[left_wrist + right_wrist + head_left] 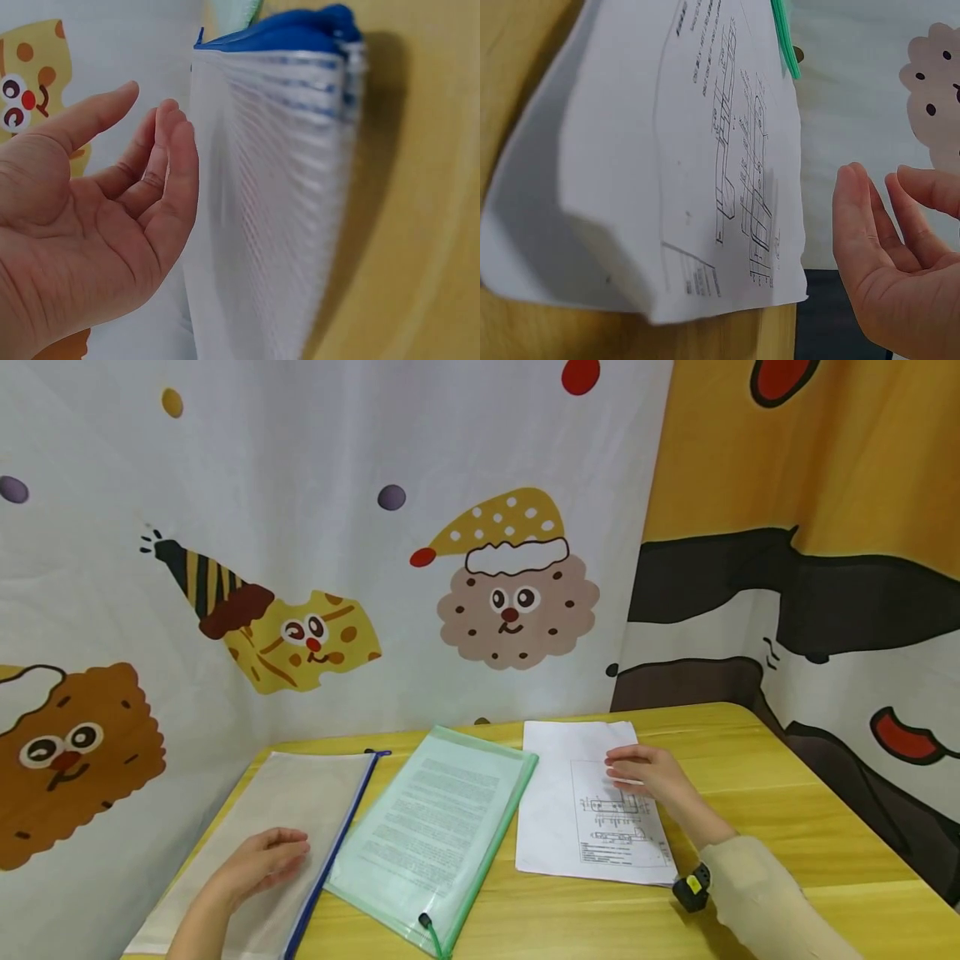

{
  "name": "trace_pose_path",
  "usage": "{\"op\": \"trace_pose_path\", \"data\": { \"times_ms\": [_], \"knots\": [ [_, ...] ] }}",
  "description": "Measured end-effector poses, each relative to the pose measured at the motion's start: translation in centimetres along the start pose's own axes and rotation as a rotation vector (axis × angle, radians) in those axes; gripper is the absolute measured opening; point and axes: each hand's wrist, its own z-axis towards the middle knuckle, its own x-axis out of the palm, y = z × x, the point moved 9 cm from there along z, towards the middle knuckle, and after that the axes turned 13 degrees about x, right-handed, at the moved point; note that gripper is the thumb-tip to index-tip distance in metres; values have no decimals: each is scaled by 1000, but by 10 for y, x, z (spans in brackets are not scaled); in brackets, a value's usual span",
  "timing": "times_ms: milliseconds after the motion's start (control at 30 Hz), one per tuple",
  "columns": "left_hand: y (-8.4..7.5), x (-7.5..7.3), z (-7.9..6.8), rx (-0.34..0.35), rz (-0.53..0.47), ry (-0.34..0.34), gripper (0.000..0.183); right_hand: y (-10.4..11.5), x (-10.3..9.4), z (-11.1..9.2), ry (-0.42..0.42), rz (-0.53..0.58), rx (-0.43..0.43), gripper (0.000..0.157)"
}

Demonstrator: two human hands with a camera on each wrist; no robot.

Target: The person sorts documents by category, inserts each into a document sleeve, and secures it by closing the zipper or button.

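In the head view my left hand (258, 862) hovers over a whitish zip folder (300, 793) with a blue zipper edge. The left wrist view shows that hand (112, 202) with fingers loosely bent and nothing in them, beside the mesh-patterned folder (262, 172). My right hand (651, 774) is above a stack of white paper (551, 810) printed with a line drawing; its fingers (851, 217) are relaxed and hold nothing. Between the hands lies a green-edged clear zip folder (427, 810) with a printed text sheet inside, slanted on the table.
All of these lie on a yellow wood-grain table (750, 810). A curtain (315, 485) with cartoon food prints hangs behind it, and an orange, black and white part covers the right side. A green pull cord (431, 933) hangs from the green folder's near corner.
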Motion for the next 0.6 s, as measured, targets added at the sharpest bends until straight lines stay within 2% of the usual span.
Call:
{"op": "trace_pose_path", "data": {
  "times_ms": [200, 333, 500, 600],
  "knots": [
    [4, 8, -1, 68, -24, 103, 40, -4, 1, 4, 11, -1, 22, 76],
    [5, 14, -2, 93, -20, 159, 40, -2, 3, 1, 21, 2, 20, 67],
    [3, 17, -4, 84, 72, 193, 39, 3, 6, -5, 22, 7, -2, 56],
    [0, 20, -4, 107, 123, 211, 37, 0, 4, -1, 8, 9, 4, 62]
  ]
}}
